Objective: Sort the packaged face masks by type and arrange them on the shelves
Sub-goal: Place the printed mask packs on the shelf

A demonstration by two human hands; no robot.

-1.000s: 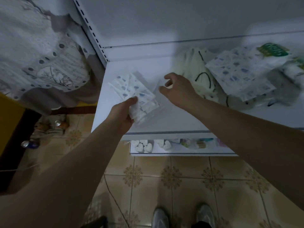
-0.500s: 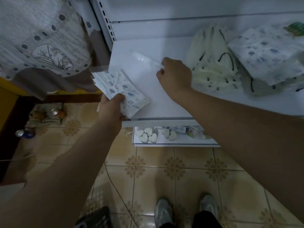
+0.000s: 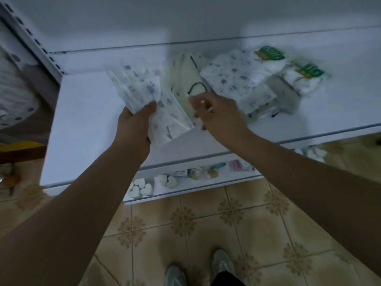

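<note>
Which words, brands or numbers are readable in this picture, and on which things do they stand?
No text can be read.
Green labels on the mask packets at the back right: lettering blurred.
Small packages on the lower shelf: print too small and blurred.
Patterned mask packets in the left hand: pattern only, no words visible.

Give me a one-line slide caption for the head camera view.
Left hand grips blue-print mask packs above the white shelf; right hand hovers beside them, near the unsorted pile.

Single head-worn wide-angle view, looking forward and steeply down, close over the white shelf (image 3: 86, 124) at arm's reach. Lower shelf (image 3: 206, 188), tiled floor (image 3: 257, 223) and shoes (image 3: 222, 263) directly beneath, at frame bottom.
</note>
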